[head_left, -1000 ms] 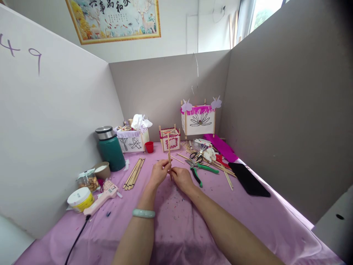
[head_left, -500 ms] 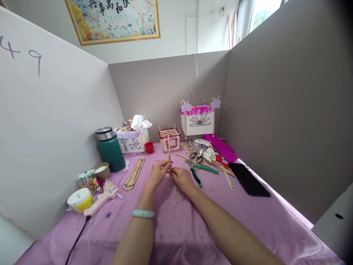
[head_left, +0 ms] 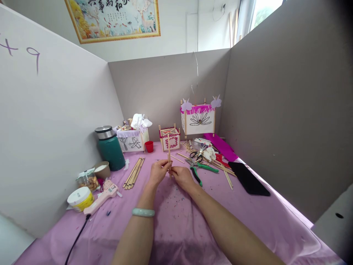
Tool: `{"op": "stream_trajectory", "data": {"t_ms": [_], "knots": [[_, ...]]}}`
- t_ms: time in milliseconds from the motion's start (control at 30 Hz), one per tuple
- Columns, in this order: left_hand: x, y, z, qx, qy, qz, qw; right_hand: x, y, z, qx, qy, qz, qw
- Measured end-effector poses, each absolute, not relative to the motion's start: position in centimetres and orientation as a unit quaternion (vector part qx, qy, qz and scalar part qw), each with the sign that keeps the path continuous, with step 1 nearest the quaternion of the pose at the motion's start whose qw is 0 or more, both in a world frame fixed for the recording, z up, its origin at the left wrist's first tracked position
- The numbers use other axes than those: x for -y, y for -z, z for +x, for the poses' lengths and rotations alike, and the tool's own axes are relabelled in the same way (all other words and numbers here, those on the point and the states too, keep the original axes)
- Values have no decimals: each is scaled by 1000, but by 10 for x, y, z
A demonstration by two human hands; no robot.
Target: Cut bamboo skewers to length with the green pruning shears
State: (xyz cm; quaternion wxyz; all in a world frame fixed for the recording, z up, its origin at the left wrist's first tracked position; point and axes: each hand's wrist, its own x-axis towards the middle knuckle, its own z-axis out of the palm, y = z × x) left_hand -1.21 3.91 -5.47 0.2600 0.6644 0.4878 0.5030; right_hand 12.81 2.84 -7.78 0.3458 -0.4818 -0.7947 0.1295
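My left hand and my right hand meet over the middle of the pink cloth, both pinched on thin wooden sticks held upright between them. The sticks rise in front of a small paper lantern with a red wavy trim. A pale green bangle sits on my left wrist. A bundle of loose sticks lies just left of my left hand. Green-handled pliers lie just right of my right hand.
At the left stand a green flask, a pink glue gun with a black cord, a yellow tub and a jar. A bigger lantern, scissors, a red cup, pink paper and a black case sit farther back. Grey partitions wall the table.
My hands and the sticks stay in nearly the same place. The view has shifted slightly upward.
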Motion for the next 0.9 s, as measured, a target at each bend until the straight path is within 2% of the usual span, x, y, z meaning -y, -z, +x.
{"op": "stream_trajectory", "data": {"t_ms": [267,900], "knots": [[-40,55,-16,-517,-487,673,209,-34,82,130,804,-167,-430,376],[-38,53,-12,-489,-494,659,286,-32,77,135,792,-242,-424,366]]}}
